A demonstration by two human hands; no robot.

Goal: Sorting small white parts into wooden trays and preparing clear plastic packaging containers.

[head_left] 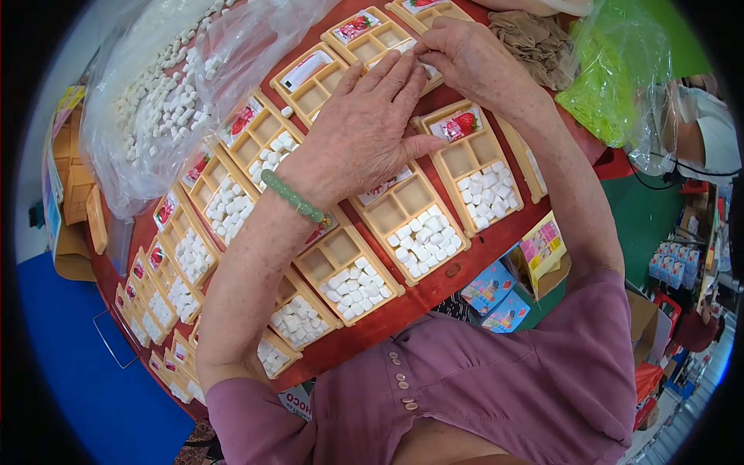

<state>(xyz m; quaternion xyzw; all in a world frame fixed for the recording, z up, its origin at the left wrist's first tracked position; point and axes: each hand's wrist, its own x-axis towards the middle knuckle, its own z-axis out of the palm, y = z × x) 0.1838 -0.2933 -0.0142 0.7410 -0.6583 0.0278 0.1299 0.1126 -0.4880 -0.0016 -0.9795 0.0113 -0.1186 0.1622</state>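
Note:
My left hand (pixel 364 128), with a green bead bracelet (pixel 291 196) at its wrist, reaches over a row of pale orange compartment trays. Its fingers lie stretched out along a tray (pixel 377 36) at the far side, whose compartment of small white marshmallows (pixel 403 48) is partly covered. Beside those fingertips, my right hand (pixel 473 58) has its fingers curled together at the same tray; whatever they pinch is hidden. Below my left thumb sits another tray (pixel 456 159) with a strawberry-printed packet (pixel 456 124), two bare compartments and a section of marshmallows.
Similar filled trays (pixel 349 267) stand in rows across the red table (pixel 457 271). A large clear bag of marshmallows (pixel 174 101) lies at the far left. Brown cloth (pixel 528 43) and a bright green bag (pixel 616 85) lie far right. An opened carton (pixel 542 256) stands near the front edge.

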